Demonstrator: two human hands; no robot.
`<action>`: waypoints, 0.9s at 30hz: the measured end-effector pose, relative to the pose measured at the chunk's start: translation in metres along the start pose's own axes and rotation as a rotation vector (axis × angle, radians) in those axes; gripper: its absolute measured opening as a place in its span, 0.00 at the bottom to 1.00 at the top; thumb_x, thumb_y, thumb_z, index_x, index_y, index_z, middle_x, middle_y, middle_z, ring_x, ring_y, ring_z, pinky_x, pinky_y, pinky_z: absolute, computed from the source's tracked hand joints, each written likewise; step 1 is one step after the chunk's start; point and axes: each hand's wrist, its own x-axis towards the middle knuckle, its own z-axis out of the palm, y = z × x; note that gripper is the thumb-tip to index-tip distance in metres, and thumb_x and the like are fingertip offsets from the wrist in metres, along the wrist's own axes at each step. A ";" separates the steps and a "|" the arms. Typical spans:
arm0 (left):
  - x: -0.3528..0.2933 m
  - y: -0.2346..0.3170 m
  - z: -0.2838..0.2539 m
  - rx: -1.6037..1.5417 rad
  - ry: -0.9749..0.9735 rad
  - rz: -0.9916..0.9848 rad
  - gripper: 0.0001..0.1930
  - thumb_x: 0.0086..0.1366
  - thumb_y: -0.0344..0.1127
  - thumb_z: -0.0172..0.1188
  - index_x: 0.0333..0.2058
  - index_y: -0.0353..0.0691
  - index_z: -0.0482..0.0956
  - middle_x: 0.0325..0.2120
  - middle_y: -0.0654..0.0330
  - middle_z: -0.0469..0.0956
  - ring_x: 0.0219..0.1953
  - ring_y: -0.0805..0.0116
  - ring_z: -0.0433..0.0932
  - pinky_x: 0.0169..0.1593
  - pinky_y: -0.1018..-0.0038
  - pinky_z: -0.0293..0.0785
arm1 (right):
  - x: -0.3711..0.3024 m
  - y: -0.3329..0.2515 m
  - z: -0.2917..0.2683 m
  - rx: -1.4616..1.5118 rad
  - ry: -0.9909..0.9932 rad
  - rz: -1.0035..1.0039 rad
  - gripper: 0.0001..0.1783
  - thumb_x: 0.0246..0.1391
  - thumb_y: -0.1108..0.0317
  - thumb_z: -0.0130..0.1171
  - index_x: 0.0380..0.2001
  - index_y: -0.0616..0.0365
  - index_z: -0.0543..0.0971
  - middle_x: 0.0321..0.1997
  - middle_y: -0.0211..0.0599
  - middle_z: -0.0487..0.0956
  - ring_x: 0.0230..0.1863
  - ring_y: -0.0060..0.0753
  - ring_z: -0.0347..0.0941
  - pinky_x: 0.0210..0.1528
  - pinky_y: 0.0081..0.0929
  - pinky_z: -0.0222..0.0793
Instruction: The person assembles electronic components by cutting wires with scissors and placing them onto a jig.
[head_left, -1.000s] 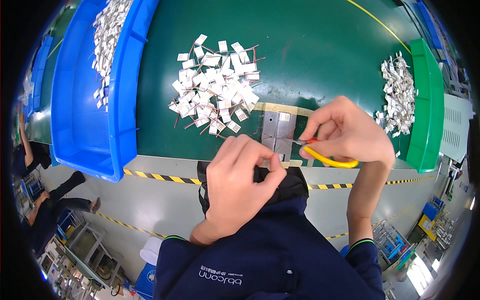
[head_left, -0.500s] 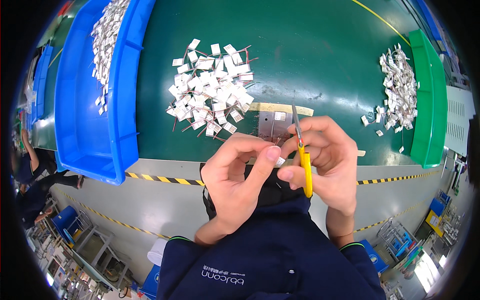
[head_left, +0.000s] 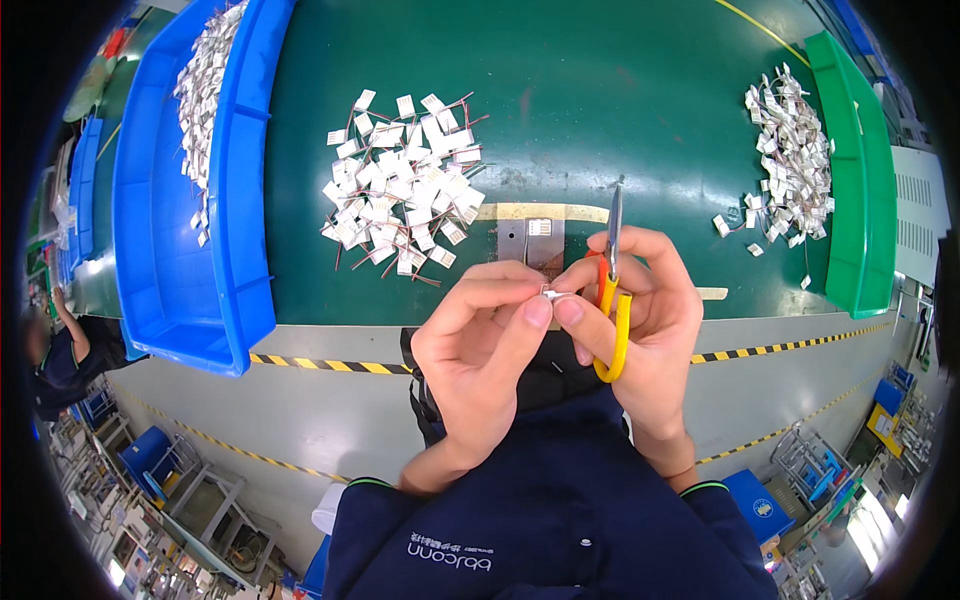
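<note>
My left hand (head_left: 472, 345) pinches a small white connector (head_left: 553, 295) between thumb and forefinger, just in front of the bench edge. Opposite it, the thumb and forefinger of my right hand (head_left: 655, 325) meet the same connector. Yellow-handled scissors (head_left: 621, 340) are tucked in my right hand, their metal blades pointing away from me. Past my fingertips lies a dark metal plate (head_left: 511, 245) with a flat white connector (head_left: 540, 227) on it. My fingers hide much of the held piece.
A pile of white connectors with dark and red wires (head_left: 400, 190) lies on the green bench (head_left: 560, 110), left of centre. The blue bin (head_left: 240, 220) at left holds more connectors. At right, another connector pile (head_left: 790, 165) rests against a green bin (head_left: 862, 200). A person (head_left: 75, 345) is far left.
My right fingertips have closed in on the connector in my left hand. The scissors have swung, their tips now leaning right. The whole view has shifted slightly.
</note>
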 end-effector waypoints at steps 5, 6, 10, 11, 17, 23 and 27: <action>0.000 0.000 0.001 0.068 0.006 0.041 0.06 0.58 0.17 0.56 0.35 0.26 0.74 0.37 0.52 0.74 0.40 0.70 0.74 0.45 0.75 0.73 | -0.001 0.003 -0.001 -0.132 -0.014 -0.085 0.22 0.46 0.84 0.62 0.44 0.66 0.67 0.33 0.42 0.79 0.35 0.24 0.76 0.36 0.17 0.73; 0.000 0.000 0.001 0.063 0.009 0.043 0.06 0.58 0.17 0.56 0.35 0.26 0.74 0.37 0.52 0.74 0.39 0.70 0.74 0.45 0.75 0.73 | -0.001 0.003 -0.001 -0.150 -0.020 -0.086 0.22 0.46 0.84 0.62 0.44 0.66 0.68 0.33 0.42 0.79 0.36 0.24 0.77 0.38 0.19 0.74; 0.001 0.001 0.003 0.038 0.023 0.037 0.05 0.58 0.18 0.56 0.35 0.26 0.74 0.36 0.53 0.75 0.39 0.70 0.74 0.45 0.75 0.72 | 0.000 0.008 -0.003 -0.172 -0.035 -0.161 0.21 0.45 0.85 0.62 0.44 0.67 0.68 0.33 0.42 0.79 0.36 0.25 0.77 0.38 0.18 0.74; 0.001 0.001 0.003 0.029 0.032 0.025 0.05 0.58 0.18 0.56 0.34 0.26 0.75 0.35 0.53 0.75 0.38 0.70 0.74 0.44 0.75 0.72 | -0.001 0.008 -0.002 -0.206 -0.027 -0.164 0.21 0.44 0.85 0.62 0.43 0.66 0.68 0.32 0.42 0.79 0.35 0.24 0.77 0.36 0.17 0.73; 0.002 0.001 0.004 0.054 0.076 -0.019 0.03 0.59 0.23 0.57 0.31 0.29 0.75 0.31 0.54 0.75 0.35 0.71 0.73 0.42 0.76 0.70 | -0.001 0.010 -0.003 -0.266 -0.034 -0.144 0.22 0.43 0.85 0.63 0.42 0.67 0.67 0.30 0.41 0.78 0.32 0.23 0.76 0.35 0.17 0.71; 0.002 0.006 0.008 0.046 0.111 -0.056 0.05 0.59 0.28 0.56 0.27 0.31 0.73 0.28 0.55 0.74 0.31 0.72 0.72 0.39 0.76 0.70 | -0.004 0.010 -0.003 -0.352 -0.067 -0.171 0.21 0.43 0.85 0.63 0.41 0.67 0.67 0.29 0.41 0.78 0.32 0.24 0.76 0.34 0.17 0.71; 0.003 0.005 0.007 0.051 0.109 -0.041 0.06 0.59 0.28 0.57 0.26 0.32 0.73 0.26 0.56 0.74 0.30 0.72 0.72 0.39 0.76 0.69 | -0.005 0.015 -0.006 -0.271 -0.095 -0.215 0.20 0.43 0.89 0.58 0.42 0.69 0.70 0.34 0.42 0.79 0.37 0.26 0.78 0.39 0.18 0.74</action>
